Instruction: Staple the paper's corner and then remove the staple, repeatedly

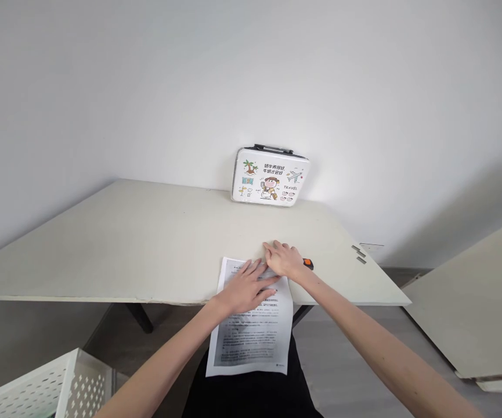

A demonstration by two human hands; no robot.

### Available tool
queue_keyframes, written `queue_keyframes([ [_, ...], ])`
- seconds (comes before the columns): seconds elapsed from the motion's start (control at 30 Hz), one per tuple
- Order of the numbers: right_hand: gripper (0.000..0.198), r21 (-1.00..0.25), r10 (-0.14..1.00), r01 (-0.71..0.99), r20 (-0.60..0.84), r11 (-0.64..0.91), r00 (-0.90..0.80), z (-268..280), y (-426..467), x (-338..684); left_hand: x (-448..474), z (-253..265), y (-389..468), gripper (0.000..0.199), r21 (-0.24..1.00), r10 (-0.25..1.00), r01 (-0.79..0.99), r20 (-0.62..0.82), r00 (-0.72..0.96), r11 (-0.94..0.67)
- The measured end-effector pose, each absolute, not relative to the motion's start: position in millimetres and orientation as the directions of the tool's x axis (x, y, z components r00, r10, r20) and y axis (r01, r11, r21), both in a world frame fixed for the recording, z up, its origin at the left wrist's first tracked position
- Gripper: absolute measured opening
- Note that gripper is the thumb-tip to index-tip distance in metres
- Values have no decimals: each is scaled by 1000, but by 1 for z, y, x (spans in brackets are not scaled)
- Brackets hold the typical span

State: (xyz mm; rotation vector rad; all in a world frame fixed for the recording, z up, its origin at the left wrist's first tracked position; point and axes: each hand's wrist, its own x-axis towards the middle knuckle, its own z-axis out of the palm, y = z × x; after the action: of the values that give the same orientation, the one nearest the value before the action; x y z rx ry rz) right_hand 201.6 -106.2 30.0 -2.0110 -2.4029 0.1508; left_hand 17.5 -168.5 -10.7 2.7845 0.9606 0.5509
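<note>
A printed sheet of paper (255, 337) lies partly on the table, its lower part hanging over the front edge towards my lap. My left hand (246, 287) rests flat on the upper part of the sheet, fingers spread. At the sheet's top right corner, my right hand (282, 259) is closed with its fingers bent and pressed together. What they grip, if anything, is hidden under them. Just right of that hand, a small black and orange object (307, 263) shows on the tabletop; its kind is unclear, and its left part may be covered.
On the white table (146, 244), a white cartoon-printed case (270, 177) with a black handle leans against the wall. Several dark slots (358, 254) mark the table's right side. A white perforated basket (72, 383) stands low at left; a white panel (477, 302) is at right.
</note>
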Motion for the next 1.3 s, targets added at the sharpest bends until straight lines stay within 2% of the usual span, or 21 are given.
queue_keyframes([
  [0.1,49,-141,977,970,-56,197,-207,37,-105,207,17,-11,-168,52,265,625,567,283,727,-780],
  [0.17,55,-191,973,958,-40,214,-225,43,-109,215,16,-12,-168,52,278,628,565,277,727,-777],
  [0.27,62,-322,954,898,104,301,-282,45,-123,237,16,-11,-167,53,304,635,563,256,729,-768],
  [0.37,49,-358,881,808,258,468,-396,34,-141,267,13,-9,-165,53,324,640,562,234,732,-761],
  [0.43,41,-344,864,799,297,493,-406,22,-151,287,7,-7,-163,53,334,648,569,211,732,-752],
  [0.57,42,-417,917,829,303,373,-260,0,-162,322,-10,-3,-154,53,333,661,592,150,735,-734],
  [0.7,44,-584,958,780,277,226,-70,-10,-167,345,-12,3,-136,51,290,652,602,118,749,-744],
  [0.87,48,-775,975,624,202,99,96,-14,-169,359,5,17,-114,48,184,707,684,229,669,-706],
  [0.97,48,-828,970,555,194,80,148,-13,-168,362,-5,29,-128,48,200,746,721,257,615,-663],
  [1.13,50,-890,958,452,183,67,219,-10,-170,365,-58,38,-185,47,190,783,760,141,605,-622],
  [1.3,50,-922,952,377,189,87,242,-7,-170,367,-74,31,-198,59,142,784,773,51,619,-619],
])
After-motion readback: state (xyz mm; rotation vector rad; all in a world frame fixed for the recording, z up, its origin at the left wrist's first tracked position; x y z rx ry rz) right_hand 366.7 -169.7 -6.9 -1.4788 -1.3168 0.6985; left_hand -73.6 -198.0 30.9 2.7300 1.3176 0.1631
